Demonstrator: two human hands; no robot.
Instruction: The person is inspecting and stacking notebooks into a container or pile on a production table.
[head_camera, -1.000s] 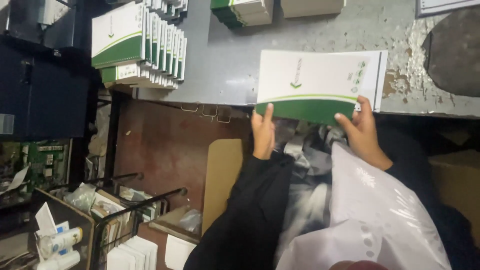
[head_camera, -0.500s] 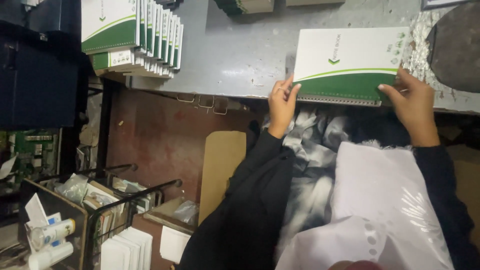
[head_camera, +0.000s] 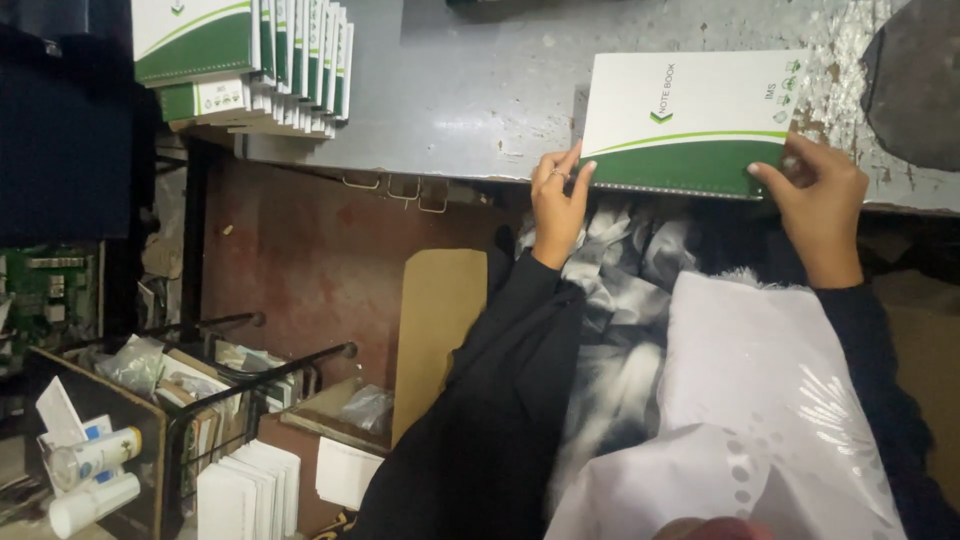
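A white and green spiral-bound notebook (head_camera: 690, 120) lies on the grey table (head_camera: 470, 100), its bound edge at the table's near rim. My left hand (head_camera: 556, 200) grips the notebook's near left corner. My right hand (head_camera: 820, 195) holds its near right corner with fingers over the cover. Both arms wear dark sleeves, and white and grey cloth covers my lap.
A fanned stack of like notebooks (head_camera: 250, 60) stands at the table's far left. A dark round thing (head_camera: 915, 80) sits at the right edge. Below left are a wire rack (head_camera: 200, 380) with papers, white bottles (head_camera: 90, 470) and a tan board (head_camera: 435, 320).
The notebook and both hands sit further right and up in the view, as the camera has shifted. The grip on the two near corners stays the same.
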